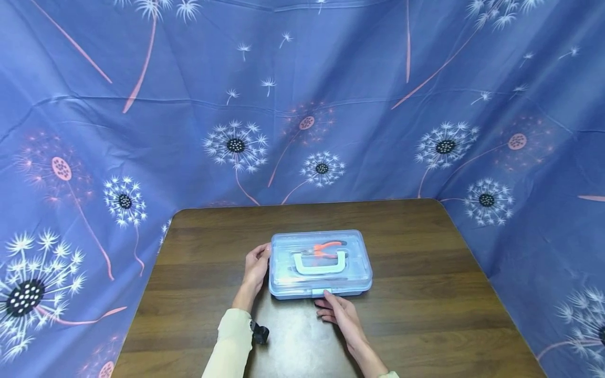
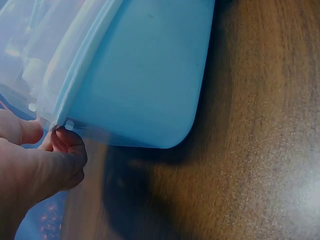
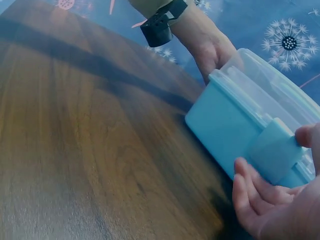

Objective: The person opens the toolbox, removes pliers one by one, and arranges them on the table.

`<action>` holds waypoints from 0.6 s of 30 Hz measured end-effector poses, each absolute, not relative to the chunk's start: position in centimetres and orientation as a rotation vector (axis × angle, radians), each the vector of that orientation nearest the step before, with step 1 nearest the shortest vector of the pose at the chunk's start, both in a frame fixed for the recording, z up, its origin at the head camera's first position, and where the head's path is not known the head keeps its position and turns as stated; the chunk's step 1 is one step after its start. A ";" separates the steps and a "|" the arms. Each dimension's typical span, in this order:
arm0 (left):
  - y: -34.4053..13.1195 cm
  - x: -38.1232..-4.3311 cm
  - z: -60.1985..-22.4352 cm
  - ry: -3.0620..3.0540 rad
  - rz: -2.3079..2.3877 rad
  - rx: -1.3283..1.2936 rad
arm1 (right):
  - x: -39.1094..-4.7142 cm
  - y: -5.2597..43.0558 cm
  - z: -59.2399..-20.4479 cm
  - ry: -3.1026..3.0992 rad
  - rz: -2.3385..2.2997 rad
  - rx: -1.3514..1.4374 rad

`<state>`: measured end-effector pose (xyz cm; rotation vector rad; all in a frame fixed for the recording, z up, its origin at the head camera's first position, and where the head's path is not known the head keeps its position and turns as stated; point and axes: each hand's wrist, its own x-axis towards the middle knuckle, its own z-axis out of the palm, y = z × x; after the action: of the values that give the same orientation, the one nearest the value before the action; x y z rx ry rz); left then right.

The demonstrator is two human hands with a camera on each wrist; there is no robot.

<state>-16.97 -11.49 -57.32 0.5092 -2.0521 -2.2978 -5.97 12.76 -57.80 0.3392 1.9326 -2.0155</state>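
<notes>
A light-blue toolbox (image 1: 279,294) with a clear lid lies flat on the table, its pale handle (image 1: 320,270) folded down on top. Orange-handled pliers (image 1: 326,245) show through the lid. My left hand (image 1: 257,266) grips the box's left side; in the left wrist view its thumb and curled fingers pinch the rim (image 2: 62,107) near the corner. At the front, the thumb of my right hand (image 1: 342,316) touches the edge of the latch (image 3: 275,150). Its other fingers are loosely bent below, fingertips close by the latch's lower part. The lid is down.
The brown wooden table (image 1: 425,283) extends around the box on every side. A blue cloth with dandelion prints (image 1: 368,105) hangs behind it and at both sides. A black wrist camera (image 1: 259,333) sits on the left wrist.
</notes>
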 end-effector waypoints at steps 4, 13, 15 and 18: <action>-11.5 -17.0 -57.3 -2.061 -2.295 0.484 | -6.3 12.4 -57.9 1.938 -2.009 0.370; -11.5 -17.0 -57.3 -2.066 -2.292 0.472 | -6.1 12.4 -57.5 2.005 -1.982 0.488; -11.5 -16.9 -57.4 -2.066 -2.283 0.487 | -6.0 12.3 -57.5 2.007 -1.973 0.491; -11.5 -16.8 -57.3 -2.073 -2.281 0.508 | -6.0 12.3 -57.3 2.007 -1.965 0.496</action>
<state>-16.79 -11.48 -57.30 0.5075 -2.0730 -2.2810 -5.99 12.27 -57.29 0.4963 2.0073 -1.9649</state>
